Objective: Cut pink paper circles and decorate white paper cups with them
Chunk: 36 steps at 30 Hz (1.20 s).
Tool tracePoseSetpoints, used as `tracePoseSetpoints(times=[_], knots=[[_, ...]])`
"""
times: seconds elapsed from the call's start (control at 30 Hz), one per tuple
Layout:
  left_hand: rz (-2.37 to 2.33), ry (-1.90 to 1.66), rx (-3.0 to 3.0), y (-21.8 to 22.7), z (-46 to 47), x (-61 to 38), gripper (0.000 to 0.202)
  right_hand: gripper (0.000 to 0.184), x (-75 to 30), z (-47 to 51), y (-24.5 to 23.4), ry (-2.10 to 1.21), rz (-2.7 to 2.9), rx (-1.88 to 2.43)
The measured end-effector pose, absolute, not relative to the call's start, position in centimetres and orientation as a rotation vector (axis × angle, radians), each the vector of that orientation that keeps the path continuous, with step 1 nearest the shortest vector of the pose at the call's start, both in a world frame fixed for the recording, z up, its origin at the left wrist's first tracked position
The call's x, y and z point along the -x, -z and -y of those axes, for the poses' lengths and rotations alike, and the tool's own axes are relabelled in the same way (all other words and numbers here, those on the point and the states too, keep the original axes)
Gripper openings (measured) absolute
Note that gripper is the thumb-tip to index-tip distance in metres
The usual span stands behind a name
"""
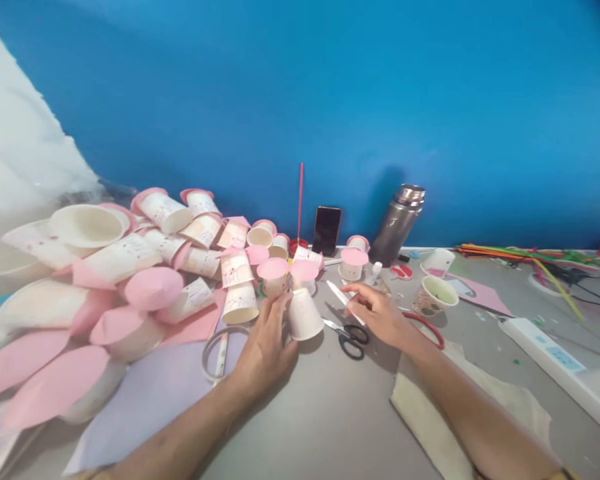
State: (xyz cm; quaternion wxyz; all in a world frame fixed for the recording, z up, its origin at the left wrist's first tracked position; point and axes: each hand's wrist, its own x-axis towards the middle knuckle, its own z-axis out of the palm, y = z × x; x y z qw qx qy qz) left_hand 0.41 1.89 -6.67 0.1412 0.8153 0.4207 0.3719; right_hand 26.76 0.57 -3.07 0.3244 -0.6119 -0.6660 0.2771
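Forearms [185,427] are seen nearest the camera; a tilted paper cup [306,317] beside the scissors [343,332] is gripped by the left hand [266,337], a pen [336,292] by the right hand [377,315]; probably light and crushable, the cup is best held near its rim.

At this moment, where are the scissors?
In the head view, the scissors lie on the table, just right of centre, between the right hand and the cup at the left hand.

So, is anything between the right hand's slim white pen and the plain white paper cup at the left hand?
Nothing visible blocks the pen from the cup; the black-handled metal scissors lie on the grey table, below the pen.
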Motion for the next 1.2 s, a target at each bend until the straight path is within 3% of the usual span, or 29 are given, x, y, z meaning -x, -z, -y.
tracePoseSetpoints(times=[0.2, 0.3, 0.37, 0.47, 0.67, 1.2], knots=[[-1.191, -1.008, -2.168, 5.9, -2.1, -0.3, 0.080, 0.038, -27.0, 1.2, 1.7, -1.109, 1.410, 1.245], [-1.148, -1.000, -2.193, 6.0, -2.2, 0.0, 0.080, 0.052, -27.0, 2.0, 1.6, -1.204, 1.484, 1.140], [-1.116, -0.999, -2.202, 6.0, -2.2, 0.1, 0.079, 0.049, -26.6, 2.5, 1.7, -1.107, 1.556, 1.170], [-1.079, -0.988, -2.231, 5.9, -2.1, 0.0, 0.080, 0.026, -25.5, 3.1, 1.8, -0.805, 1.662, 1.233], [-1.064, -0.970, -2.249, 5.6, -1.9, 0.1, 0.086, 0.015, -23.5, 4.0, 1.6, -0.443, 1.894, 0.972], [-1.022, -0.910, -2.261, 5.2, -1.5, 0.2, 0.085, 0.023, -22.7, 4.3, 1.3, -0.332, 1.987, 1.124]])
